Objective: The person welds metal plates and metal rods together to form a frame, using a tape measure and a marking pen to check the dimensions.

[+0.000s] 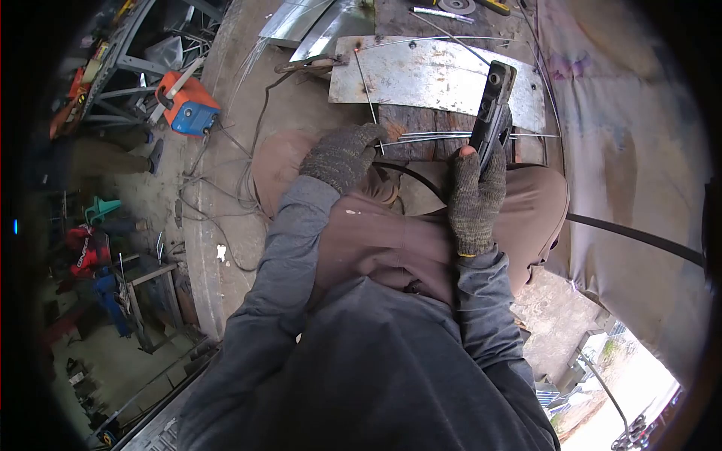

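My left hand (342, 158), in a dark knit glove, is closed beside my knee. From its fingertips a thin welding rod (365, 86) slants up across the sheet metal, its far tip orange. My gloved right hand (477, 195) grips a long black object (492, 105), upright, with a shiny face and a round hole near its top; I cannot tell its kind. A thumb tip pokes out of the glove. Behind the hands lies a spotted, rust-marked metal plate (444, 75) on dark wooden boards (410, 119). Several thin rods (436, 136) rest between the hands.
A rusty clamp (308, 66) grips the plate's left edge. An orange and blue welding machine (188, 105) stands left among loose cables (218, 180). A black cable (639, 237) runs right from my lap, past a hanging sheet (617, 150). Another person's legs (113, 158) show at far left.
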Action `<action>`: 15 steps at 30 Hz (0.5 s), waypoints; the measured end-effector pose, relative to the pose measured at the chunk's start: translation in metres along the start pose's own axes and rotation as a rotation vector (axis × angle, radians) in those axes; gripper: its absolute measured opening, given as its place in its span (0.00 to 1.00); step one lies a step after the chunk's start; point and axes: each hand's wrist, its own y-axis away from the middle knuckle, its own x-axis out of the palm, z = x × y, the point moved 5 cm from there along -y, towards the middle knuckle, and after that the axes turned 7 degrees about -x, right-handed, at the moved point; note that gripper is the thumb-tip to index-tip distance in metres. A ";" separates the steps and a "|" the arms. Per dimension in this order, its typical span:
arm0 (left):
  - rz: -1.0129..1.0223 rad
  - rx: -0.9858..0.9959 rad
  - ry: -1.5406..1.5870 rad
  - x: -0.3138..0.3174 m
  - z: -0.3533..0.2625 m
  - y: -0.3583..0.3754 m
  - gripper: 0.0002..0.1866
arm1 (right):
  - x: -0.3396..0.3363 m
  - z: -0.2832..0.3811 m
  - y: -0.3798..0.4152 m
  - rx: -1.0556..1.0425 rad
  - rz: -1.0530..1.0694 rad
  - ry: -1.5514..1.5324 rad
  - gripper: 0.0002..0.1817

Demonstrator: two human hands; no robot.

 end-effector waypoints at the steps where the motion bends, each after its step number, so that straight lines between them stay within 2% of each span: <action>1: 0.001 -0.003 -0.011 0.002 0.001 -0.001 0.16 | -0.001 0.000 -0.001 -0.043 -0.005 0.017 0.21; 3: 0.000 -0.002 -0.035 0.001 0.001 -0.002 0.16 | -0.001 0.002 -0.001 -0.086 -0.017 0.021 0.22; 8: -0.021 0.020 -0.065 -0.001 -0.004 0.000 0.15 | -0.003 0.007 0.001 0.027 0.004 -0.079 0.23; 12: -0.034 0.020 -0.046 0.003 0.000 -0.003 0.15 | -0.005 0.004 0.000 0.034 0.012 -0.047 0.22; 14: -0.054 0.028 -0.053 0.004 0.002 -0.003 0.15 | -0.005 0.008 0.001 0.030 -0.012 -0.043 0.16; 15: -0.053 0.030 -0.054 0.003 0.000 -0.003 0.15 | -0.004 0.005 0.000 0.031 -0.013 -0.044 0.16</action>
